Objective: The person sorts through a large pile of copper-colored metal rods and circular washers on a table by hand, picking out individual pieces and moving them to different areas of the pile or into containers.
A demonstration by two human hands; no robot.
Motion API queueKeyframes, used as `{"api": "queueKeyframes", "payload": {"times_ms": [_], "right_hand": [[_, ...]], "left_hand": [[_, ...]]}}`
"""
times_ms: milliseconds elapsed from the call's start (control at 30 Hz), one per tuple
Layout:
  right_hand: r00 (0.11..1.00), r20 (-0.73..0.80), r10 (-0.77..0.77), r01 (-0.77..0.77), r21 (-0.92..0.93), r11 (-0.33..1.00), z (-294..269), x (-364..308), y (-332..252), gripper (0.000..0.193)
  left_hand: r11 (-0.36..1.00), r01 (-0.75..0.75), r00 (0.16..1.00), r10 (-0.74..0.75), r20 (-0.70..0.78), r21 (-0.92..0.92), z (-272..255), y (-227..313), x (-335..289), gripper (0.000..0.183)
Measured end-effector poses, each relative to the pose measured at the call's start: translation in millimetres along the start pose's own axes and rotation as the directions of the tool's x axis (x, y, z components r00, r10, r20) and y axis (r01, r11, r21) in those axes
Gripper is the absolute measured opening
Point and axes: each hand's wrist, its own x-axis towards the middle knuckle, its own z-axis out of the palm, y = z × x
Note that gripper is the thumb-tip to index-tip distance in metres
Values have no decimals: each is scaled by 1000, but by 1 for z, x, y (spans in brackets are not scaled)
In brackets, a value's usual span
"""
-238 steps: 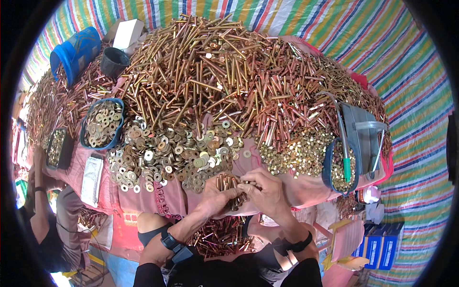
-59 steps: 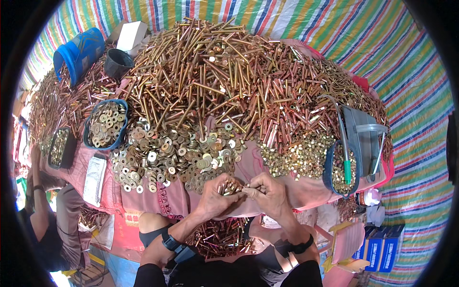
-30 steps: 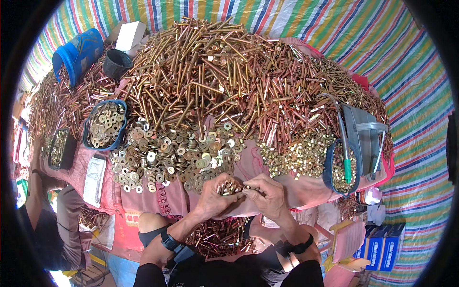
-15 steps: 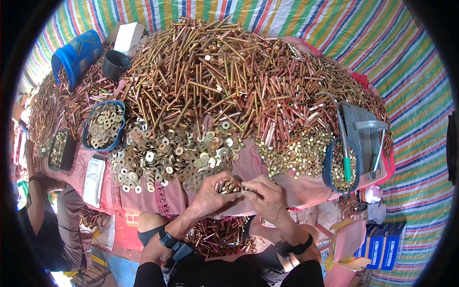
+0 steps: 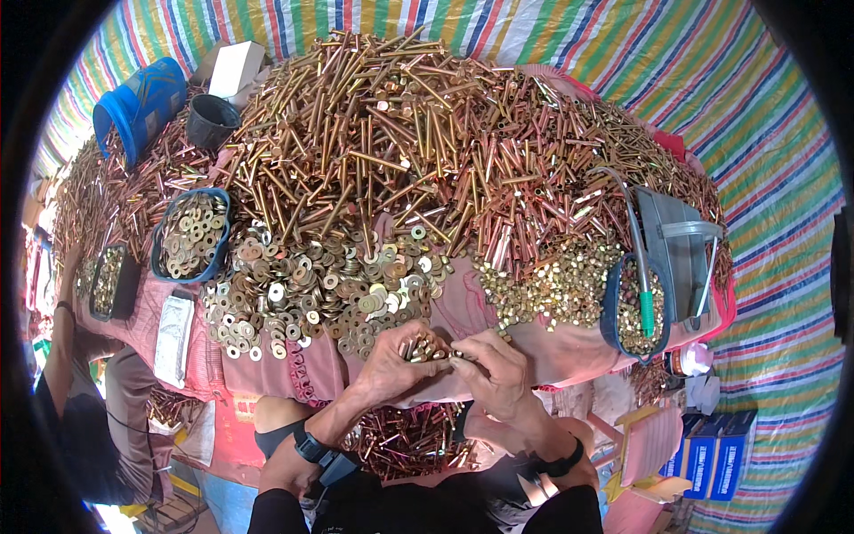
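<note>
Landmark: heap of flat brass-coloured ring washers (image 5: 302, 298) on the pink-cloth-covered counter (image 5: 569, 351). All positions relative to that heap.

Left hand (image 5: 396, 363): just beyond its near right edge, curled around a bundle of copper-coloured metal bolts (image 5: 420, 349). Bolt ends stick up out of the grip, lying at mixed angles. Count unclear.

Right hand (image 5: 495, 369): farther right of heap, next to left hand. Thumb and fingers drawn narrow at the right edge of the bundle; can't tell if they pinch a separate piece, too small.

Behind heap: big mound of long copper-gold metal bolts (image 5: 382, 133), also spreading well to both sides.

Right of heap: spread of small gold-coloured metal nuts (image 5: 556, 289). Beyond that, dark blue plastic tub (image 5: 610, 307) of nuts with a green-handled metal tool (image 5: 647, 311) lying across it; grey plastic container (image 5: 669, 214) just behind.

Left of heap: blue plastic tub (image 5: 229, 233) of washers, right beside it. Nearer side, flat silver packet (image 5: 173, 338). Farther left, dark rectangular tray (image 5: 127, 289) of small metal parts, with a co-worker's arm (image 5: 64, 329) next to it.

Far left behind heap: blue plastic bucket (image 5: 133, 111) tipped over, round black pot (image 5: 212, 123), white cardboard box (image 5: 238, 69).
</note>
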Motion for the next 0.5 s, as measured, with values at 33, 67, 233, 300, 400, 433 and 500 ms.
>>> {"api": "queueKeyframes", "payload": {"times_ms": [33, 67, 233, 300, 400, 433, 500], "right_hand": [[1000, 11, -1, 1, 9, 1000, 0, 1, 0, 19], [1000, 18, -3, 2, 14, 1000, 0, 1, 0, 20], [1000, 16, -4, 3, 38, 999, 2, -2, 5, 23], [1000, 3, 24, -24, 60, 998, 4, -3, 6, 23], [997, -8, 75, -74, 82, 994, 5, -5, 7, 22], [996, -3, 90, -90, 77, 993, 4, -5, 7, 23], [990, 37, 134, -137, 95, 986, 3, -4, 5, 24]], "left_hand": [[1000, 10, 1000, -10, 0, -4, 0, 1, 0, 21], [1000, 18, 1000, -18, 0, 20, 0, 2, 0, 21], [1000, 6, 1000, -6, 4, 14, -1, 1, 0, 21], [1000, 3, 1000, -3, 2, 3, -1, -1, 0, 21], [1000, 6, 1000, -6, 2, -12, -1, -3, 0, 22], [1000, 9, 1000, -9, 5, -5, -1, -3, -1, 22], [1000, 17, 1000, -17, 8, -13, -1, -3, -1, 23]]}}
